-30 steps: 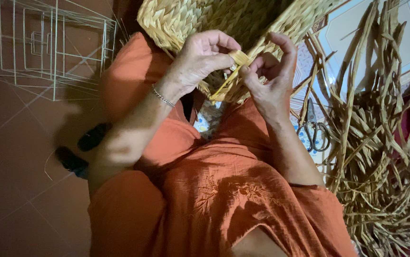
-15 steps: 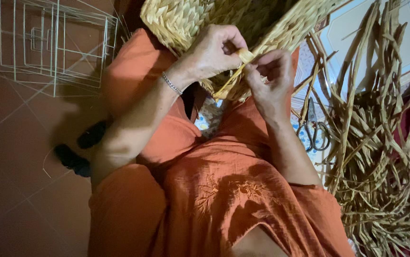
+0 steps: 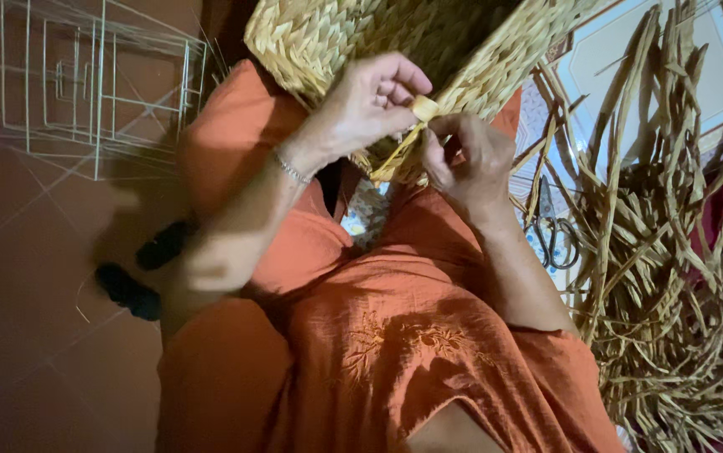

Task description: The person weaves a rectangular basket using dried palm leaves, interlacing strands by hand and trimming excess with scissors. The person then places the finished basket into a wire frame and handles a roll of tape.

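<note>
- While the basket [image 3: 353,42] rests on the lap against the knees, both hands meet at its lower rim, near the top middle of the view.
- Left hand [image 3: 370,105]: curled, thumb and forefinger pinched on the strand [image 3: 423,109], a flat pale-yellow strip whose folded end sticks up between the two hands. A thin bracelet [image 3: 292,169] circles that wrist.
- Right hand [image 3: 470,155]: closed too, fingertips pressed on the same strand just below the fold, knuckles turned toward the camera.
- From the fold, the strand runs down and left as a narrow band under the left palm, toward the rim.
- Basket: woven of thick, twisted, straw-coloured fibre in a plaited pattern; the outer wall faces the camera at left, and a straight rim runs up to the right. Its upper part is cut off by the frame.
- Dress [image 3: 395,352]: orange cloth with stitched leaf embroidery, filling the lower middle.
- Floor [image 3: 26,335]: reddish-brown tiles with pale joints, dim on the left side.
- Wire frame [image 3: 85,92]: a white, box-shaped frame of thin rods standing on the floor at upper left.
- Sandals [image 3: 139,273]: dark shapes on the floor beside the left leg, blurred.
- Fibre pile [image 3: 672,277]: loose long dried strips heaped at right, on a patterned pale tile.
- Scissors [image 3: 554,231]: dark-handled, lying at the pile's edge, just beside the right forearm.
</note>
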